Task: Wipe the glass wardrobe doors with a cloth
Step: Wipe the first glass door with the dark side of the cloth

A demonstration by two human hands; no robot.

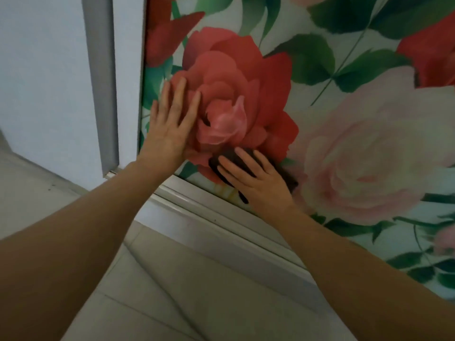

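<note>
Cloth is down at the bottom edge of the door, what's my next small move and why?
Probably slide the right hand with the dark cloth rightward along the door, just above the bottom rail. The left hand rests flat on the red rose, bracing the door's left side.

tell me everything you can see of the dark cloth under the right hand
The dark cloth looks almost black and soft, bunched into a small wad. It is pressed flat against the rose-printed glass wardrobe door, low down near the door's pale bottom rail. The right hand lies over it with straight, spread fingers, hiding most of it; only its edges show around the hand.
</note>
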